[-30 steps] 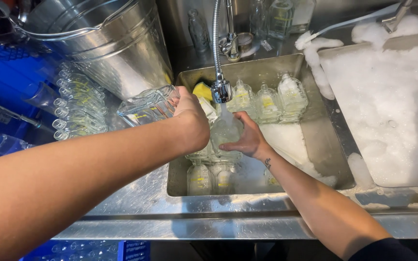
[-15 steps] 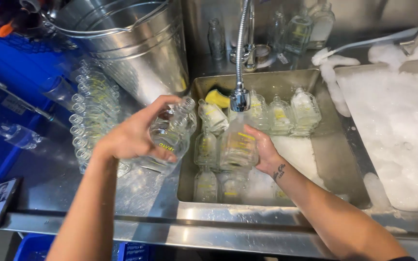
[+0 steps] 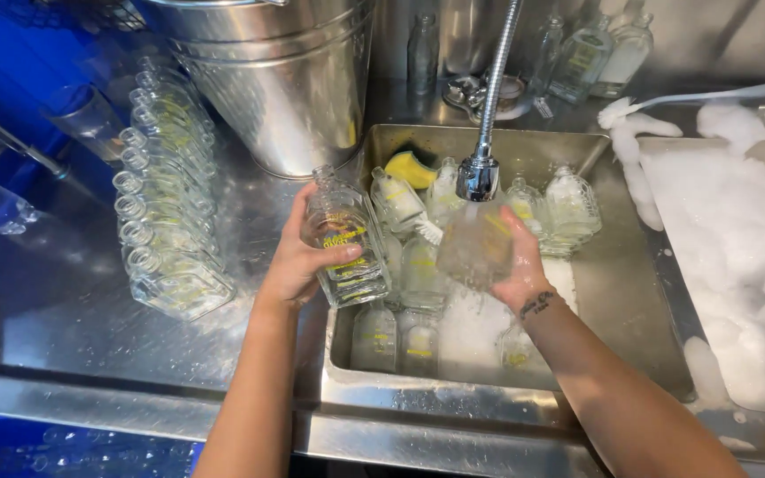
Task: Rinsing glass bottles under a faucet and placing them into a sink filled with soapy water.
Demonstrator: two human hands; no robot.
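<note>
1. Head view: the left hand [image 3: 298, 261] is closed round a clear flask bottle [image 3: 345, 237], fingers wrapped over its flat face. The bottle is held upright, neck up, above the left rim of the sink [image 3: 630, 292], over the edge of the steel counter [image 3: 64, 310].
2. Head view: the right hand [image 3: 524, 270] is gripping a second bottle [image 3: 474, 246] from below and the side. This bottle is held directly under the spray head [image 3: 478, 177]; its outline is blurred by running water or motion, so its tilt cannot be told.
3. Head view: more bottles [image 3: 409, 270] are standing or lying in the sink, with some foam between them; a yellow sponge [image 3: 409, 168] lies at the back left corner.
4. Head view: a row of like bottles [image 3: 166, 212] is laid on its side on the counter, left of the sink, in front of a steel bucket [image 3: 285, 80]. A tub of suds [image 3: 737, 248] sits to the right.
5. Judgement: the step in hand appears to be rinsing; one bottle is under the spray, the other looks finished and clear of foam.
6. Judgement: the next move would call for a firm hold on wet glass and a gentle set-down beside the row, without knocking it.
</note>
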